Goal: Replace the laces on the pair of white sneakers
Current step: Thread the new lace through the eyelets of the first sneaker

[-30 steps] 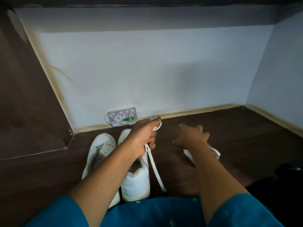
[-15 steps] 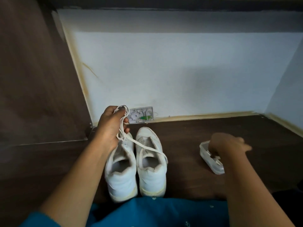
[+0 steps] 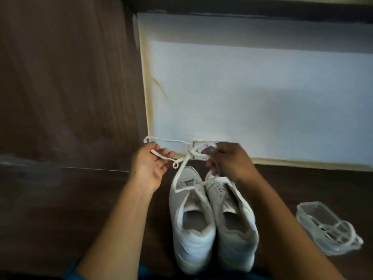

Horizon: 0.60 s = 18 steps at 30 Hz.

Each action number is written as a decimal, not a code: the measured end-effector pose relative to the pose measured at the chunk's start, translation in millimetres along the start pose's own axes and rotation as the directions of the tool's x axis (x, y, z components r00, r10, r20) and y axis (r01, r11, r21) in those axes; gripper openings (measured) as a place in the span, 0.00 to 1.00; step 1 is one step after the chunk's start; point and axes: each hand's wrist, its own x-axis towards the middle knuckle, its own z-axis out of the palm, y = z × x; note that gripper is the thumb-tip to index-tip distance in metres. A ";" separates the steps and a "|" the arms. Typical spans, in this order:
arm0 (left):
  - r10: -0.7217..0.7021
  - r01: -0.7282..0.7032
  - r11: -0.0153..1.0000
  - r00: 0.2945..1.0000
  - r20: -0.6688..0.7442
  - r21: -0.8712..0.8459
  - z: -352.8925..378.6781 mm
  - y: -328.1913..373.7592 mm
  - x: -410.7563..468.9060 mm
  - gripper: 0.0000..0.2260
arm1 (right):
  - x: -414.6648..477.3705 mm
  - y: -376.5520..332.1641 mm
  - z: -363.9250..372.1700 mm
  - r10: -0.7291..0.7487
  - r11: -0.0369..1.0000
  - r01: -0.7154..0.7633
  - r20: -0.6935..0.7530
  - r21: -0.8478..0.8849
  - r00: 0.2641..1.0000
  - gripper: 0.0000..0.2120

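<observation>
the 2 white low-top sneakers (image 3: 191,239) stood side by side on the dark wooden floor (image 3: 80,209), long axes running away from the person, toes toward the pale wall (image 3: 262,87), heels near. their eyelets looked bare, so threading seemed not yet begun. the left hand (image 3: 150,165) pinched 1 flat white lace (image 3: 181,172) between thumb and fingers; the right hand (image 3: 232,161) curled its fingers round the other stretch. more laces (image 3: 333,233) lay in a clear plastic tub (image 3: 323,211).
</observation>
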 end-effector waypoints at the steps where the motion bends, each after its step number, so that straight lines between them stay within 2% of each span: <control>1: -0.037 0.036 0.999 0.999 -0.014 -0.041 -6.3 3.9 6.3 0.13 | 4.2 2.3 -4.5 0.036 0.996 -0.032 -0.046 0.087 0.998 0.11; 4: -0.034 0.034 0.999 0.999 -0.008 0.042 -16.7 11.8 16.0 0.14 | 14.5 10.3 -16.2 0.109 0.981 -0.067 -0.229 0.180 0.967 0.11; 6: 0.077 -0.067 0.977 0.996 -0.038 0.204 -20.9 14.3 20.6 0.15 | 19.2 14.8 -17.4 0.132 0.982 -0.093 -0.247 0.164 0.960 0.12; 9: 0.287 -0.197 0.853 0.950 -0.120 0.483 -29.5 17.2 31.6 0.16 | 22.5 17.8 -12.2 0.054 0.992 -0.078 -0.227 -0.096 0.972 0.16; 10: 0.337 -0.200 0.770 0.934 -0.119 0.605 -34.1 18.5 34.7 0.16 | 23.3 16.0 -10.9 0.043 0.987 -0.078 -0.235 -0.139 0.971 0.16; 12: 0.411 -0.189 0.420 0.911 0.000 0.888 -41.3 20.0 34.5 0.11 | 22.1 8.9 -8.2 0.043 0.985 -0.071 -0.178 -0.158 0.983 0.16; 13: 0.380 -0.220 0.306 0.920 0.093 0.926 -39.1 19.1 29.6 0.14 | 19.9 3.1 -6.5 0.027 0.974 -0.046 -0.090 -0.221 0.996 0.16; 14: 0.285 -0.313 0.325 0.932 0.223 0.892 -34.1 16.0 22.8 0.19 | 17.8 -2.1 -3.1 0.021 0.949 -0.010 0.032 -0.314 0.999 0.16; 15: 0.140 -0.389 0.438 0.920 0.366 0.810 -26.4 11.6 14.8 0.19 | 14.2 -8.4 3.0 0.027 0.927 0.037 0.163 -0.373 0.986 0.16; 16: 0.005 -0.423 0.541 0.866 0.500 0.727 -18.1 4.9 8.4 0.14 | 11.6 -12.0 9.8 0.041 0.929 0.064 0.274 -0.365 0.961 0.15; 17: -0.069 -0.434 0.588 0.814 0.577 0.683 -12.1 -2.0 5.5 0.08 | 10.1 -14.5 15.3 0.064 0.945 0.050 0.333 -0.322 0.941 0.14; 18: -0.087 -0.442 0.590 0.797 0.597 0.676 -10.7 -6.1 7.0 0.06 | 11.0 -14.8 18.1 0.073 0.965 0.019 0.336 -0.262 0.939 0.14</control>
